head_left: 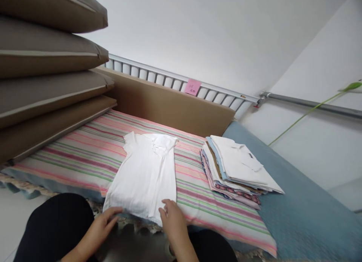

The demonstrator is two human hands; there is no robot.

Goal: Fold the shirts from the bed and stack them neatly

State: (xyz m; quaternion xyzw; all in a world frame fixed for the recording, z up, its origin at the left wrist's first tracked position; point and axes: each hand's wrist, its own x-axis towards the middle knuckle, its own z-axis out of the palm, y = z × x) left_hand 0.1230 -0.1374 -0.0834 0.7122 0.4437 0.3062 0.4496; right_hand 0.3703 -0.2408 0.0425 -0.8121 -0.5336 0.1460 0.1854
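Observation:
A white shirt (145, 175), folded lengthwise with its collar at the far end, lies on a striped bed sheet (85, 152). My left hand (104, 222) pinches the shirt's near left corner, fingers closed on the hem. At the near right edge of the hem my right hand (172, 216) rests with its fingers curled onto the cloth. To the right sits a stack of folded clothes (237, 169), a white shirt on top.
Brown cushions (48, 65) are piled at the left. A brown headboard (169, 107) and a white rail with a pink note (192, 87) run along the wall. A blue mattress cover (296, 209) shows at the right. My dark-clothed knees are at the bottom.

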